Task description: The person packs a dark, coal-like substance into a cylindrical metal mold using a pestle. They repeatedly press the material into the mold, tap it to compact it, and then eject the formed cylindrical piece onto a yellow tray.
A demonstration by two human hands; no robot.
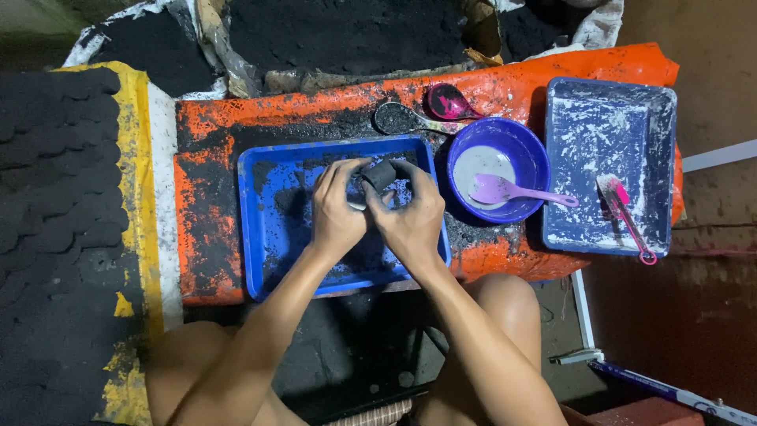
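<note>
Both of my hands meet over a blue plastic tray (268, 237) dusted with black powder. My left hand (337, 209) and my right hand (410, 217) together grip a small dark cylindrical mould (379, 175) packed with black material, held just above the tray's upper middle. Fingers wrap around its sides, so its lower part is hidden.
A blue bowl (524, 150) with white paste and a purple spoon (505, 190) stands right of the tray. A second blue tray (607, 126) holds a pink brush (623, 213). A metal spoon (398, 118) and pink scoop (448, 102) lie behind. Rows of black pressed pieces (55, 221) cover the left.
</note>
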